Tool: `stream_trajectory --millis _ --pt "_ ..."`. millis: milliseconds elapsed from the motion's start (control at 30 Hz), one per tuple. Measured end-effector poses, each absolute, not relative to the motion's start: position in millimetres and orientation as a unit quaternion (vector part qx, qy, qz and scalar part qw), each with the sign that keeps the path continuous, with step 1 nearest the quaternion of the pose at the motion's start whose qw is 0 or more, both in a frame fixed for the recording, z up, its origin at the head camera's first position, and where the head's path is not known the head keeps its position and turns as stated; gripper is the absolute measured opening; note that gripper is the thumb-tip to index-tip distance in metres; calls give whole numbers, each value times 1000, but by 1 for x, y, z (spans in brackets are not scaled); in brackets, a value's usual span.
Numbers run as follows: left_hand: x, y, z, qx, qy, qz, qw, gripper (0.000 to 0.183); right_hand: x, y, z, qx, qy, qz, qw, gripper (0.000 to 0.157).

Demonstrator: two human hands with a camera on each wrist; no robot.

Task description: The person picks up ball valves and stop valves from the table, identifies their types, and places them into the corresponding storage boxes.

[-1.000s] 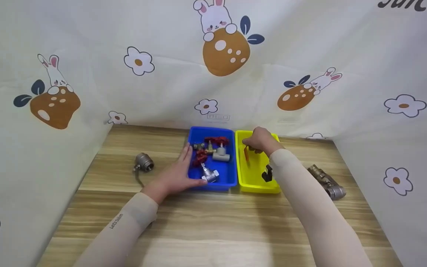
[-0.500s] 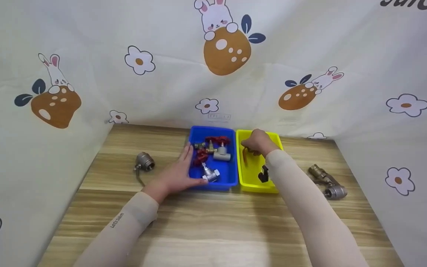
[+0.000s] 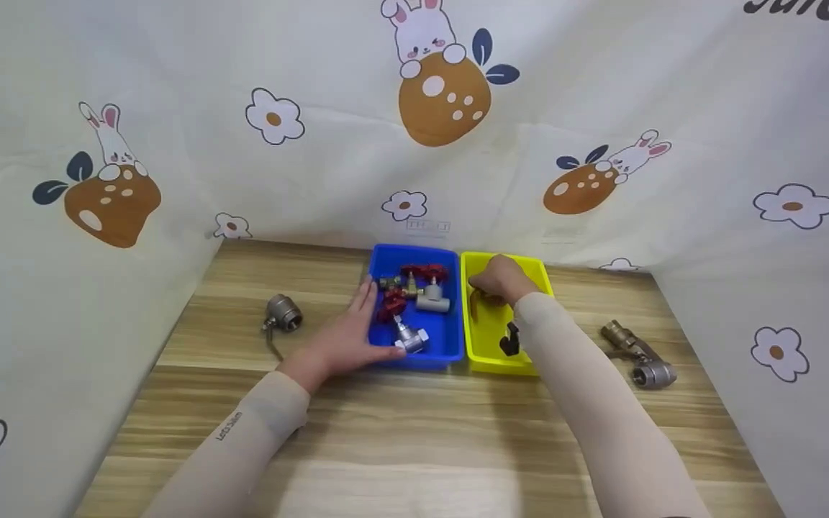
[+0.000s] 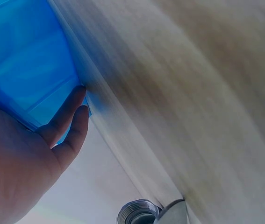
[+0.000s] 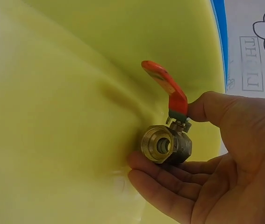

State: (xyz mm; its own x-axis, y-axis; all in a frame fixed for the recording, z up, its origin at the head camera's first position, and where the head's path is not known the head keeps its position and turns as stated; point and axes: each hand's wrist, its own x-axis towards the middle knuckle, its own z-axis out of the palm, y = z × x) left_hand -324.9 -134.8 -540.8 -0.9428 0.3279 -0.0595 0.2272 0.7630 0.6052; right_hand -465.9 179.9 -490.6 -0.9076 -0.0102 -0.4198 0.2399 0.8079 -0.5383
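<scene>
Pale cloth printed with rabbits and flowers is hanging (image 3: 328, 180) behind a wood-grain table (image 3: 400, 439), where a blue bin (image 3: 422, 365) is standing near the back edge. Along this bin's left side the left hand (image 3: 339, 342) is lying spread — its fingers are stretching out almost straight against the outer wall, while its thumb is reaching sideways over the near rim, close to a silver valve (image 3: 411, 338) inside. That hand is steadying no object in a curled grip; it is simply touching the bin.

Just right of the blue bin, a yellow bin (image 3: 501, 369) is sitting, and the right hand (image 3: 504, 280) is dipping into it from above, wrist bent and knuckles up. Its fingers are curling beneath a brass valve (image 5: 182, 148), and its thumb is pressing by the base of the red lever (image 5: 176, 100) — so the valve is being pinched inside the yellow bin, though whether it is touching the floor cannot be told.

Inside the blue bin, red-wheeled valves (image 3: 391, 306) are lying together. Well left of it a steel valve (image 3: 283, 313) is resting on the table; farther right, beyond the yellow bin, two more valves (image 3: 654, 374) are lying.
</scene>
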Motion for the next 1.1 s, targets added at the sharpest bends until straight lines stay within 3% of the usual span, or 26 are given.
stream_trajectory --millis 533,1100 --pt "-325 -135 -542 150 938 305 75 138 -464 175 -486 74 922 -304 229 33" --pt "-324 -134 -539 152 935 311 74 136 -472 174 -501 76 924 -326 185 25"
